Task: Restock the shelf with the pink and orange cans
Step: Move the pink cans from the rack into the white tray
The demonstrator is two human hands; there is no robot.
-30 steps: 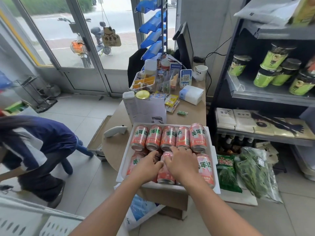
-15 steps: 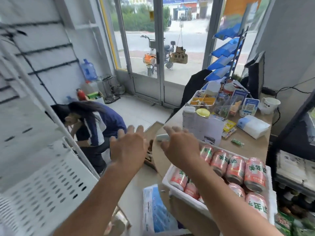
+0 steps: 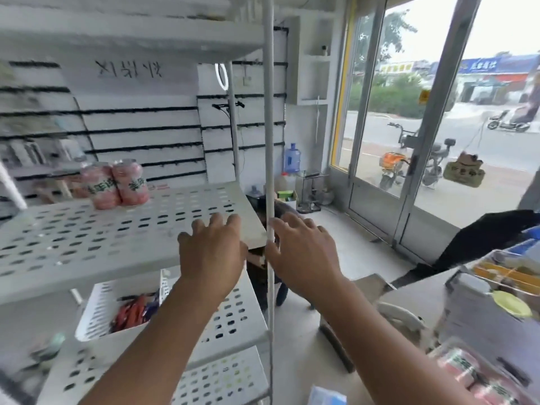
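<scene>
white slatted wall [image 3: 140, 124] left, glass door [image 3: 380, 206] right, daylight, pale floor [image 3: 336, 235], grey counter [image 3: 418, 290]

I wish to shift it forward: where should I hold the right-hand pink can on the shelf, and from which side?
Probably round its mid-body, coming from the right: the right-hand pink can stands upright, and the other can crowds its left side.

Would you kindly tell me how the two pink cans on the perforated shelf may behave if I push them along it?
The pink cans stand upright, tall for their bases, so a high push would probably tip them. Being round, a fallen one would likely roll. The perforated shelf has slots that might snag a rim.
</scene>
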